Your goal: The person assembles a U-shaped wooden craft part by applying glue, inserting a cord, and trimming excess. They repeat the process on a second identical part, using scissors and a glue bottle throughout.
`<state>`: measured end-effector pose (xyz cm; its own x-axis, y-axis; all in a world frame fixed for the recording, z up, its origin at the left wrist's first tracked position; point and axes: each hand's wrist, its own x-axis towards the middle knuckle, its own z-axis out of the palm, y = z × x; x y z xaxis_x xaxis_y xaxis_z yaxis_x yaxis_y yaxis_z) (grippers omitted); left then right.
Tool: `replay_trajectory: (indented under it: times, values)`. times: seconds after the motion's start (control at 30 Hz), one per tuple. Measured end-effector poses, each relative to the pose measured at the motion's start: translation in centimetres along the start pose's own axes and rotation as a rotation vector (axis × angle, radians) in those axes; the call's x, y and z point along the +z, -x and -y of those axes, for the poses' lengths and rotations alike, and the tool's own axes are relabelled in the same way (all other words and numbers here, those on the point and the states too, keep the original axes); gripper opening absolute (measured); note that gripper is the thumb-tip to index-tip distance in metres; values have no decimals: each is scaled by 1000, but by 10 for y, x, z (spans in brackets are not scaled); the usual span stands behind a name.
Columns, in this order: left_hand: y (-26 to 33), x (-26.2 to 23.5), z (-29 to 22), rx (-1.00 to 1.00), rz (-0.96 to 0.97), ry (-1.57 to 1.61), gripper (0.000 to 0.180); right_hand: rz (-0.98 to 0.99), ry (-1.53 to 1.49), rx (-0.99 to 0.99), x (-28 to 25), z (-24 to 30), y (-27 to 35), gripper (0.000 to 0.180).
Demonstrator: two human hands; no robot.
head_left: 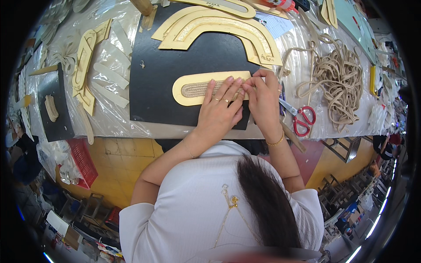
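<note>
A pale yellow U-shaped template (178, 90) lies on a black board (153, 103) in front of me. Rows of beige braided cord (190, 90) fill its rounded slot. My left hand (222, 105) rests across the cord and the template, its fingers stretched out flat and pressing down. At the template's right end my right hand (262, 94) is closed in a pinch on the cord, close to the left fingertips. The pinched bit of cord is mostly hidden by the fingers.
Larger curved yellow templates (210, 28) lie at the board's far side. To the right are red-handled scissors (302, 120) and a heap of loose beige cord (337, 83). At left, more templates (83, 65), grey strips (109, 74) and a small black board (55, 105) lie on plastic sheeting.
</note>
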<state>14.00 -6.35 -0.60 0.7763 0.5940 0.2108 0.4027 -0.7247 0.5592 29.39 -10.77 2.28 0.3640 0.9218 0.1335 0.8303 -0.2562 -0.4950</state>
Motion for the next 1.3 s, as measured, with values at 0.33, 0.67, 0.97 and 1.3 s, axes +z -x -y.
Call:
replay_trajectory:
  times: [0.33, 0.67, 0.97, 1.3]
  values:
    - [0, 0, -1, -10, -5, 8, 48, 11, 43, -57, 0, 1, 1, 15]
    - [-1, -1, -1, -34, 8, 22, 49, 21, 60, -66, -1, 1, 3, 16]
    - [-1, 0, -1, -2, -23, -6, 44, -81, 34, -76, -8, -7, 11, 28]
    - [-1, -1, -1, 15, -17, -49, 49, -107, -24, -41, -1, -5, 11, 17]
